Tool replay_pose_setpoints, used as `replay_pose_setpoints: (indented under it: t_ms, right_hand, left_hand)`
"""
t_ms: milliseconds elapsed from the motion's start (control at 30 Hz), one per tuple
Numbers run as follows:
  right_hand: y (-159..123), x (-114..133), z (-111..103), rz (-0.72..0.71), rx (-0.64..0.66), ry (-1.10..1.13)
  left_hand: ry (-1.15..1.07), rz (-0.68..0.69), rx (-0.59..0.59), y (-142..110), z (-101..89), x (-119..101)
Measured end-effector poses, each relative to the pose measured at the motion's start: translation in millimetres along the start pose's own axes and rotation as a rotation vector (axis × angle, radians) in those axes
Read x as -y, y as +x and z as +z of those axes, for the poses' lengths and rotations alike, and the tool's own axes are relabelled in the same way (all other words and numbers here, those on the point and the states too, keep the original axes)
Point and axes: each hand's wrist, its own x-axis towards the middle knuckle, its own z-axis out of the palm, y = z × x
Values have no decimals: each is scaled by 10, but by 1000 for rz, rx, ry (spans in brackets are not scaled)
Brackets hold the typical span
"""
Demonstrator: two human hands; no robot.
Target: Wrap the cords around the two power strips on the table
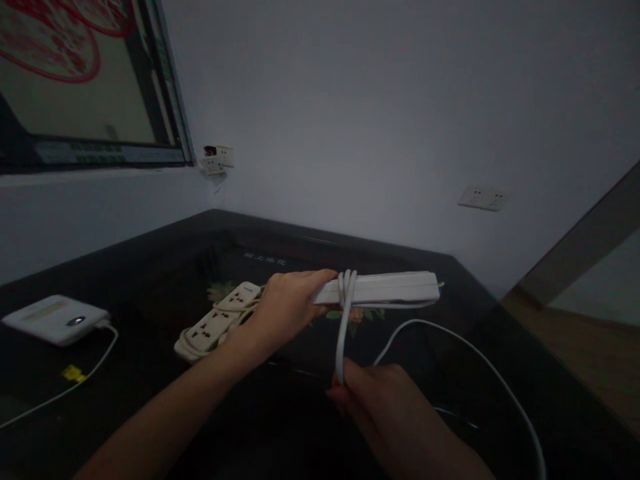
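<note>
R hand (385, 397) nearest, fingers pinching white cord (341, 340), which runs taut up to white pwr strip (395, 288) held over dark counter (165, 263). Cord's wrapped a few turns round strip nr its L end; loose length curves off to R. L hand (287, 297) a bit farther, fingers grasping strip's L end, just beside the turns. 2nd pwr strip (210, 331) lies on counter L of L hand, w/ own cord wound round it, partly hidden. Far L: white device (55, 318) w/ thin cable & yellow tag (73, 373). Beyond: wall outlets (483, 198), window (100, 100) upper L.
</note>
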Motion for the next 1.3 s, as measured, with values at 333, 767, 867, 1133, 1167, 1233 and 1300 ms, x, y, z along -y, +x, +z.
replay_pose_setpoints:
  t_ms: [333, 767, 867, 1133, 1167, 1233, 1300]
  right_hand:
    - [8, -228, -38, -56, -296, -201]
    - [40, -467, -136, -21, -659, -485]
    - [15, -477, -170, -16, -634, -395]
    - [76, -515, -78, -100, -522, -419]
    - [92, -506, -53, -123, -500, -459]
    - [115, -481, -17, -168, -480, -529]
    - [127, -455, -2, -208, -486, -577]
  left_hand:
    - [-390, -97, 116, 108, 51, 53]
    - [-1146, -246, 400, 113, 111, 74]
    - [-1142, -214, 405, 104, 123, 71]
    - [-634, -183, 148, 147, 159, 86]
    - [-589, -157, 128, 142, 163, 84]
    - [-514, -104, 126, 122, 165, 73]
    - [-457, -51, 143, 97, 163, 55]
